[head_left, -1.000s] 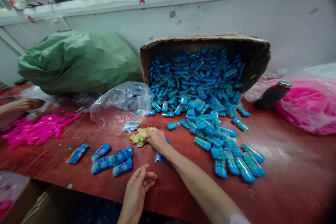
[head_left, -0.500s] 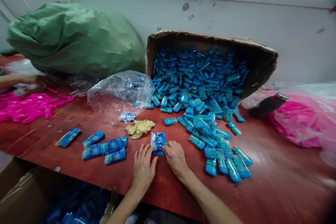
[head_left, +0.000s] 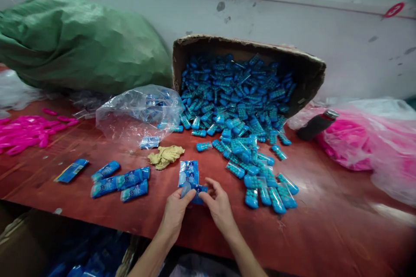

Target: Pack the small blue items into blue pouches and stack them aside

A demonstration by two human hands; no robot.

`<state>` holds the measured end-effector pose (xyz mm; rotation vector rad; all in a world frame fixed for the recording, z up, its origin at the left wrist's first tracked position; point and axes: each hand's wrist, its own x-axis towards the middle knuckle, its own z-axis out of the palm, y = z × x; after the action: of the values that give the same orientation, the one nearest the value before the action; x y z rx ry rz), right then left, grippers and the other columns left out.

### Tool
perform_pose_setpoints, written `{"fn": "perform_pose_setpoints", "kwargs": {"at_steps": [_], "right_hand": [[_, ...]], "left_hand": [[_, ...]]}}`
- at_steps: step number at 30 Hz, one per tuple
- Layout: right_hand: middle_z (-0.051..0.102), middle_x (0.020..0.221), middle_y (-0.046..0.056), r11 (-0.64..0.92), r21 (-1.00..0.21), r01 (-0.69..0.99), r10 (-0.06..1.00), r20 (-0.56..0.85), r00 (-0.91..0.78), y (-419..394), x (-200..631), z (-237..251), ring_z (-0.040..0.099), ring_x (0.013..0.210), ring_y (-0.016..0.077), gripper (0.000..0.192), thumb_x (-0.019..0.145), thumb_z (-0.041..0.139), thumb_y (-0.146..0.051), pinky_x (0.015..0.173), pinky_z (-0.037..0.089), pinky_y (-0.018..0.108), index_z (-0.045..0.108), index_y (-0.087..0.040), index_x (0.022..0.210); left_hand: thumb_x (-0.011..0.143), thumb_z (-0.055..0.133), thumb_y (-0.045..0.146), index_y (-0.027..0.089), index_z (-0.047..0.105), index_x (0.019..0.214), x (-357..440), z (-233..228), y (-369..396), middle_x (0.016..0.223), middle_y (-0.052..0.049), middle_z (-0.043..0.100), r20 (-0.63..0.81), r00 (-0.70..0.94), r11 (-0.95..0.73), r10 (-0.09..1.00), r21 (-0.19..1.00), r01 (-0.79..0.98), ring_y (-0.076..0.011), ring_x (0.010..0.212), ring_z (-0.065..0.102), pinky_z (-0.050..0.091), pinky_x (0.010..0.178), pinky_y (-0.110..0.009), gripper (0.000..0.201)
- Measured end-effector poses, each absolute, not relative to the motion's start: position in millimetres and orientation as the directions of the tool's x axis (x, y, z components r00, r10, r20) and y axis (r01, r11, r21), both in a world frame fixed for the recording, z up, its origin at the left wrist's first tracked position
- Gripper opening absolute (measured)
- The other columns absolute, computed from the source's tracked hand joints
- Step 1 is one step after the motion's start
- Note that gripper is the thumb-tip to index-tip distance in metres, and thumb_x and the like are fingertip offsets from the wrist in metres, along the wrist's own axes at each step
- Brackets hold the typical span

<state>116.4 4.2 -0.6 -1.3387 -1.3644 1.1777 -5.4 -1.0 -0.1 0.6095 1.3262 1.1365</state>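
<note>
A small stack of blue printed sachets [head_left: 189, 176] is gripped at its near end between two bare hands at the front edge of a red bench [head_left: 325, 216]. The left hand [head_left: 174, 212] is curled, its thumb and fingertips pinched on the sachets' near left corner; the right hand [head_left: 218, 204] is half closed, its fingertips on the near right edge, though whether a firm hold is kept there cannot be told. The far end of the stack is laid on the bench.

Just beyond the left hand a crumpled yellowish cloth [head_left: 165, 156] is seen, and farther to its left a row of filled blue packs [head_left: 118, 180] and a single flat blue sachet [head_left: 71, 170]. Beside the right hand, to its right, loose blue pill packs [head_left: 268, 188] are spread across the wood, spilled from a cardboard box [head_left: 308, 73] tipped on its side well beyond both hands. A clear plastic bag [head_left: 136, 114] and a green sack [head_left: 81, 43] are set beyond the left hand; pink pieces [head_left: 26, 132] are heaped far to its left. A dark bottle [head_left: 316, 124] is laid against a bag of pink goods [head_left: 364, 143] far to the right.
</note>
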Motion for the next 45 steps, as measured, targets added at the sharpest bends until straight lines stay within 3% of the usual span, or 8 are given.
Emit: {"fn": "perform_pose_setpoints", "kwargs": {"at_steps": [4,20,27,31,34,36,41,45], "right_hand": [[0.048,0.055,-0.004,-0.202,-0.979,-0.009,0.970,-0.199,-0.137,9,112,-5,0.043,0.051,0.0096,0.015,0.074,0.053,-0.027,0.050,0.038,0.021,0.054,-0.015,0.065],[0.038,0.055,-0.006,-0.089,-0.987,0.135,0.994,-0.080,0.071,1,112,-11,0.040,0.050,0.0090,0.029,0.086,0.033,-0.037,0.045,0.033,0.018,0.035,-0.021,0.063],[0.037,0.050,-0.006,0.025,-0.963,0.269,0.998,0.008,-0.062,5,130,8,0.036,0.047,0.0075,0.038,0.086,0.039,-0.037,0.045,0.029,0.019,0.040,-0.018,0.053],[0.056,0.070,0.001,0.203,-0.640,0.741,0.975,0.200,-0.095,25,158,21,0.048,0.070,0.0150,0.030,0.087,0.041,-0.030,0.065,0.033,0.027,0.057,-0.018,0.065],[0.058,0.089,0.011,0.000,-0.277,0.961,0.966,0.249,0.072,41,173,18,0.047,0.085,0.0240,0.013,0.081,0.052,-0.025,0.070,0.031,0.035,0.060,-0.016,0.086],[0.057,0.087,0.013,-0.042,-0.210,0.977,0.966,0.242,0.094,43,174,10,0.047,0.083,0.0250,0.011,0.080,0.052,-0.018,0.069,0.030,0.036,0.060,-0.016,0.087],[0.057,0.083,0.007,0.119,-0.272,0.955,0.974,0.219,-0.059,26,161,-3,0.047,0.081,0.0218,0.012,0.080,0.052,-0.015,0.069,0.031,0.033,0.060,-0.022,0.085],[0.057,0.092,0.006,0.153,-0.636,0.757,0.981,0.190,-0.039,12,159,8,0.049,0.088,0.0202,0.017,0.080,0.053,-0.022,0.074,0.037,0.032,0.057,-0.022,0.096]], "left_hand": [[0.059,0.067,0.036,0.012,0.064,0.066,-2,-6,-2,0.052,0.002,0.059,-0.391,-0.220,0.344,0.894,0.912,-0.225,-0.0104,0.048,0.049,0.036,0.048,-0.022,0.024],[0.050,0.073,0.037,0.015,0.050,0.052,35,-5,4,0.037,0.009,0.041,-0.518,-0.188,0.373,0.834,0.782,-0.499,-0.0049,0.036,0.036,0.030,0.037,-0.019,0.031],[0.056,0.071,0.036,0.012,0.059,0.069,14,12,-4,0.053,-0.001,0.060,-0.569,0.120,0.559,0.813,0.707,-0.434,-0.0104,0.045,0.052,0.037,0.042,-0.021,0.030],[0.059,0.069,0.037,0.014,0.053,0.059,4,11,-9,0.043,0.002,0.053,-0.606,0.093,0.568,0.790,0.665,-0.485,-0.0100,0.042,0.051,0.036,0.040,-0.019,0.028],[0.065,0.066,0.036,0.015,0.051,0.059,0,8,-12,0.042,0.002,0.052,-0.613,0.129,0.574,0.780,0.617,-0.538,-0.0106,0.043,0.052,0.037,0.038,-0.019,0.026],[0.070,0.062,0.031,0.015,0.053,0.063,-2,7,-13,0.045,0.001,0.054,-0.638,0.152,0.593,0.755,0.564,-0.575,-0.0100,0.043,0.052,0.038,0.038,-0.018,0.020],[0.078,0.053,0.020,0.014,0.054,0.068,-5,10,-10,0.047,0.000,0.056,-0.765,0.130,0.671,0.630,0.452,-0.588,-0.0094,0.043,0.055,0.043,0.040,-0.018,0.012],[0.075,0.056,0.023,0.014,0.055,0.067,-4,9,-11,0.049,0.000,0.057,-0.744,0.118,0.663,0.658,0.498,-0.559,-0.0101,0.044,0.055,0.042,0.041,-0.018,0.012]]}}
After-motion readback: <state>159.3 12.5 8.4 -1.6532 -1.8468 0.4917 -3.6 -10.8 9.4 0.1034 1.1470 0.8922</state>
